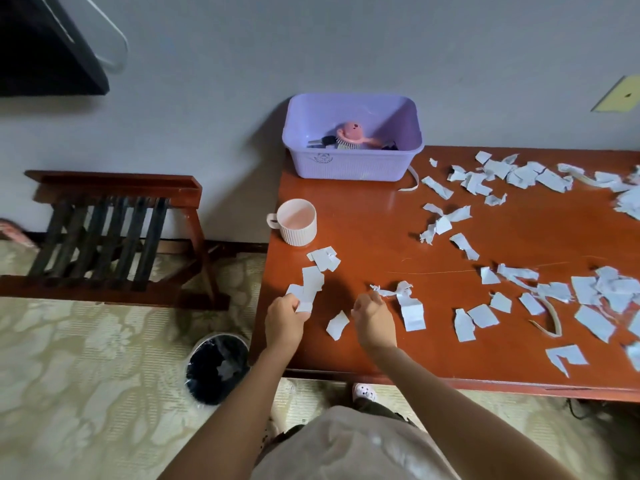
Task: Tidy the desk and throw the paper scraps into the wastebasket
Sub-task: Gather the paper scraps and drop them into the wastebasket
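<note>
Gathering step, near-left corner of the desk (363, 209); this handful is not yet binned.

My left hand (284, 320) pinches a few flat paper scraps (306, 296) at the desk edge. The right hand (373, 318) curls at the end of a crumpled strip (401, 292), and I can't tell if it has hold. The wastebasket (218, 368) stands on the floor, near and below-left of the left hand. Next, as I judge it: secure the strip, then carry both past the edge and release over the bin.

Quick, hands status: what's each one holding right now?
Left hand: holding paper scraps.
Right hand: fingers curled by a crumpled scrap; grip cannot be told.
</note>
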### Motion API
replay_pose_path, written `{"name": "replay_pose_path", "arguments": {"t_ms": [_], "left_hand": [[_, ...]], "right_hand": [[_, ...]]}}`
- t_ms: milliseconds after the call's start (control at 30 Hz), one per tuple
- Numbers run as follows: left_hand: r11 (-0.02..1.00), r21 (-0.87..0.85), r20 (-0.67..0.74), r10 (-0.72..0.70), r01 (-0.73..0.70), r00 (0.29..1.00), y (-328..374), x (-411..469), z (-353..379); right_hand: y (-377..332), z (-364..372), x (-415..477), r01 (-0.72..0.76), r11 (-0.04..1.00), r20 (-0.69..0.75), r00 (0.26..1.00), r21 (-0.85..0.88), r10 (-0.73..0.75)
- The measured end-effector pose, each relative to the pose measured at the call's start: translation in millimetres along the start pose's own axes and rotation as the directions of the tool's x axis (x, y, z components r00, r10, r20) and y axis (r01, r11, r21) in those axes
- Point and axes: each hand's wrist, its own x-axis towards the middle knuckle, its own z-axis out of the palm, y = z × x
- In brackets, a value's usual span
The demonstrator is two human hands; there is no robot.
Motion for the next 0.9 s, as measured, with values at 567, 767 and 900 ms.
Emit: {"name": "replay_pose_path", "arguments": {"t_ms": [567, 767, 900], "left_hand": [[0.998, 0.031, 0.066, -0.049, 0.047, 0.997, 0.9, 19.9, -6.7], [0.994, 0.110, 0.030, -0.023, 0.020, 0.999, 8.4, 23.2, 1.6], [0.982, 0.182, -0.017, -0.052, 0.055, 0.998, 10.5, 30.2, 8.1]], "right_hand": [[0.9, 0.7, 5.5, 0.210, 0.968, 0.354, 0.923, -0.133, -0.152], [1.1, 4.1, 7.7, 0.309, 0.923, 0.349, 0.911, -0.230, -0.219], [3.0, 8.7, 12.4, 0.202, 0.969, 0.311, 0.939, -0.143, -0.150]]}}
